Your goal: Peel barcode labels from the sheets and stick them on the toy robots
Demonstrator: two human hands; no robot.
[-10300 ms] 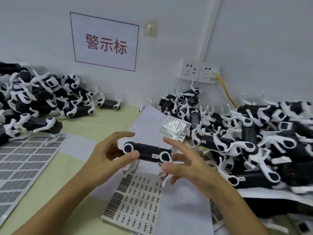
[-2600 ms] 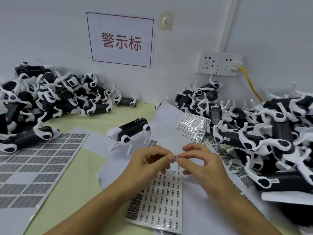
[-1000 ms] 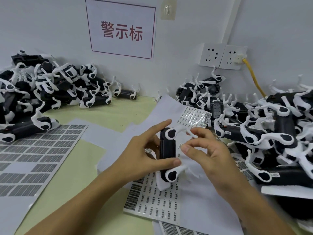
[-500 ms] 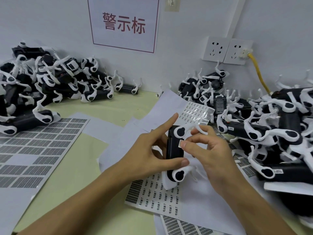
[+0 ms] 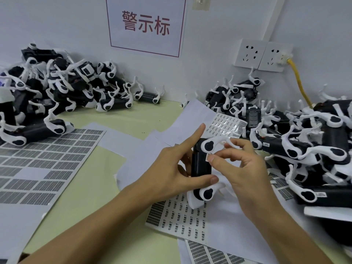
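Gripping the toy robot [image 5: 200, 166] upright in my left hand [image 5: 171, 174] above the label sheet [image 5: 177, 218], right hand [image 5: 240, 164] pinching a barcode label [image 5: 209, 155] against its side; tilted placement could stick it crooked.

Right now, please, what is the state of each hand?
Left hand: closed on the toy robot, index finger sticking out.
Right hand: fingertips pinching a small barcode label against the robot's body.

The toy robot [image 5: 201, 164] has a matt black plastic body with smooth white plastic legs. Beneath it lies a label sheet [image 5: 182, 216] of matt white paper; behind it, a glossy, reflective sheet [image 5: 226, 126]. The bench [image 5: 91, 189] looks smooth, pale yellow.
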